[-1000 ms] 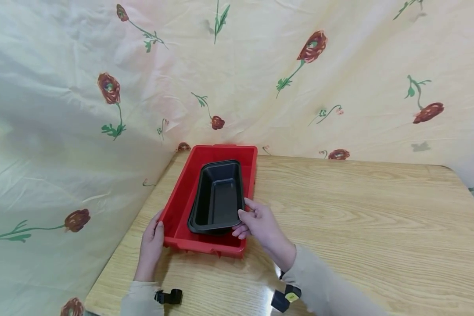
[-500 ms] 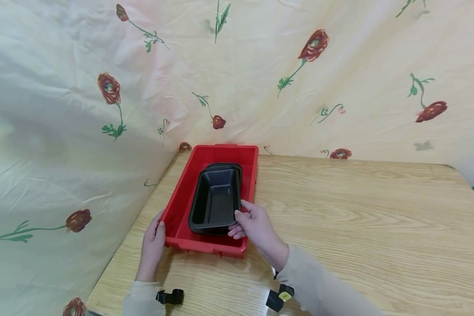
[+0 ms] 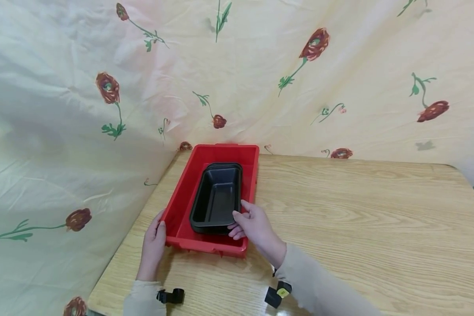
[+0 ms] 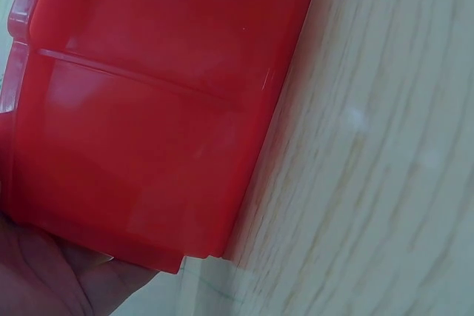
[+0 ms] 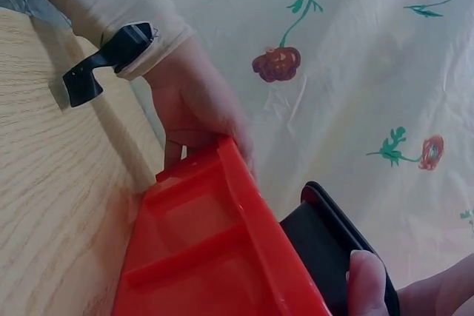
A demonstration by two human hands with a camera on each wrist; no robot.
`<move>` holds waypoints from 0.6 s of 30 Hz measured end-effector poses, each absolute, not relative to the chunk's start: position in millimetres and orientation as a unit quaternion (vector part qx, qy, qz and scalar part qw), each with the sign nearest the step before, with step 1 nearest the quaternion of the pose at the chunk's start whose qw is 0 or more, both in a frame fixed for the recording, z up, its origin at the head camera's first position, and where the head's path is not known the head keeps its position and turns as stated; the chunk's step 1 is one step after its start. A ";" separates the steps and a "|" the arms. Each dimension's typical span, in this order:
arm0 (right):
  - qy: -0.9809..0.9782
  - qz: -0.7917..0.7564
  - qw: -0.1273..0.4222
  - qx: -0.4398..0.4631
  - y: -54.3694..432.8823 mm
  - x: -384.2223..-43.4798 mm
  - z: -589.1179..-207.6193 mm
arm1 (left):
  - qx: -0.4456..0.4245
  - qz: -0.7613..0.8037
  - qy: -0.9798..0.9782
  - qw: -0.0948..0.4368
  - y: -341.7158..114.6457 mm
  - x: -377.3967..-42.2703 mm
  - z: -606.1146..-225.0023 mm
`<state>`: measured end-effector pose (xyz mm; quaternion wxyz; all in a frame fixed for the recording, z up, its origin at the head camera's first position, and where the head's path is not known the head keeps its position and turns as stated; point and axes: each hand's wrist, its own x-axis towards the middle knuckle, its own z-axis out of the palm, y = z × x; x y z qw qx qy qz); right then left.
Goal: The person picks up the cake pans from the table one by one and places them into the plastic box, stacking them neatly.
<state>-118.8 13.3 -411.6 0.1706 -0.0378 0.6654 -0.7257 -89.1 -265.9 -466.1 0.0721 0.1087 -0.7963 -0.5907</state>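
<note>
A red plastic bin point(image 3: 177, 206) lies lengthwise on the table, its near left corner gripped by my left hand point(image 3: 154, 245). Inside it are black loaf pans point(image 3: 221, 202), nested so that their rims show doubled at the far end. My right hand point(image 3: 256, 228) pinches the top pan's rim at its near right corner, thumb on top and fingers beneath. In the left wrist view, the left hand point(image 4: 52, 271) holds the bin's edge from outside. The right wrist view catches the right thumb point(image 5: 366, 283) against the black rim, above the bin's red wall point(image 5: 200, 249).
The wood-grain table point(image 3: 359, 219) stretches off to the right. Flower-printed cloth point(image 3: 260, 66) hangs behind it and along the left side, close to the bin's far end. Black straps with small mounts point(image 3: 171, 296) sit on both wrists.
The top pan first slid toward me, baring the far rim beneath it, then settled nearly in line with the stack. My right hand shifted slightly left; the left kept its grip.
</note>
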 end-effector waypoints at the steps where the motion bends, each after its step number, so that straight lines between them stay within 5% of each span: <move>1: 0.670 -0.721 0.174 -0.039 14.1 -119.2 -411.4 | 0.107 -0.591 -0.796 0.073 -266.2 -89.3 -466.2; 18: 0.732 -0.653 0.191 -0.043 18.7 -121.9 -411.1 | 0.100 -0.584 -0.800 0.089 -266.9 -89.0 -468.8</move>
